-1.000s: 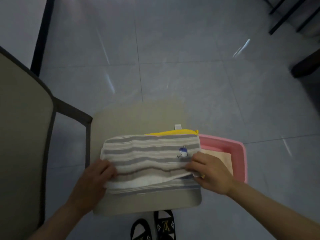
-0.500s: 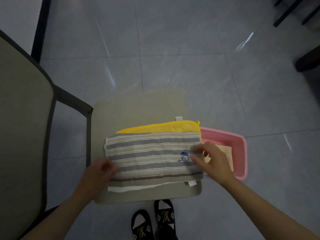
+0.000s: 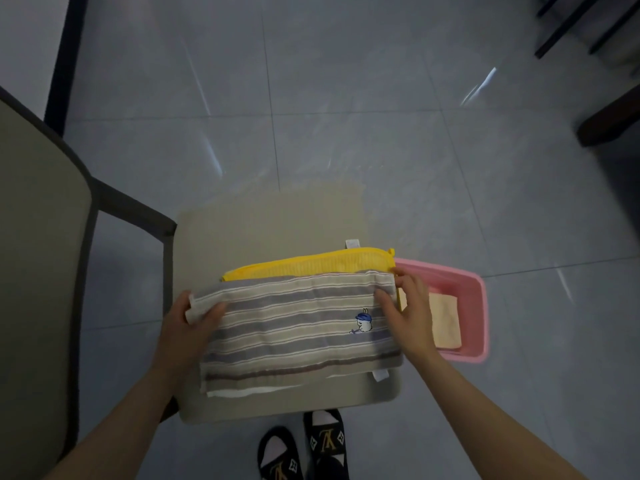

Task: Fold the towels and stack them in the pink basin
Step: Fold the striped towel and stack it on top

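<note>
Currently left hand (image 3: 187, 327) and right hand (image 3: 408, 306) each pinch an end of the striped towel (image 3: 294, 323). Bring left grip onto right grip, edges flush.

Bare seat (image 3: 270, 223) beyond the yellow towel (image 3: 311, 266); pink basin (image 3: 479, 306) blocks the right.

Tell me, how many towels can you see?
3: a striped towel on the chair seat, a yellow towel under its far edge, and a peach towel in the pink basin. More may hide underneath.
</note>
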Motion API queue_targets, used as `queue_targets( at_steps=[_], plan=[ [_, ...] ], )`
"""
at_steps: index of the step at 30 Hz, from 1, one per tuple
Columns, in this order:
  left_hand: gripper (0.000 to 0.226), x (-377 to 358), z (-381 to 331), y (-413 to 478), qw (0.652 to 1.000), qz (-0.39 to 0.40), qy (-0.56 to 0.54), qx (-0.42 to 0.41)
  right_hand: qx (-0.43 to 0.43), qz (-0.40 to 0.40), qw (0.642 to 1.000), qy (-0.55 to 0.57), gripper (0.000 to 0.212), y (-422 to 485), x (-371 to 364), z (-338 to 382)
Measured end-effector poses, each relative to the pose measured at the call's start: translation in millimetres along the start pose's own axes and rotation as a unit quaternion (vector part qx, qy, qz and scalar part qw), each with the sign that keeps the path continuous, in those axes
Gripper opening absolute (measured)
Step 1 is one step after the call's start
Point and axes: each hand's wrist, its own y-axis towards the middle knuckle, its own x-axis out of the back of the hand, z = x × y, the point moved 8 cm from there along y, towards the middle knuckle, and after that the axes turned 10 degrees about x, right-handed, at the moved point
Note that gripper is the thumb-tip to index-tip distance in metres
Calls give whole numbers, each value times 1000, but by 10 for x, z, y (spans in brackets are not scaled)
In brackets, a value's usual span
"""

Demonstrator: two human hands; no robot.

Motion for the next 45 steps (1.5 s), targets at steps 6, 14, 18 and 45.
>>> queue_targets(
  at_steps=[6, 14, 18, 45],
  plan=[
    [30, -46, -223, -211, 995, -49, -4, -82, -46, 36, 988, 141, 5, 176, 217, 254],
    [34, -275, -312, 123, 968, -181, 140, -105, -36, 71, 986, -143, 48, 479, -6, -72],
    [59, -726, -336, -72, 849, -141, 442, -253, 153, 183, 916, -322, 59, 265, -339, 183],
    [36, -1004, 338, -98, 945, 113, -148, 269, -333, 182, 894, 240, 54, 97, -210, -781]
  ],
)
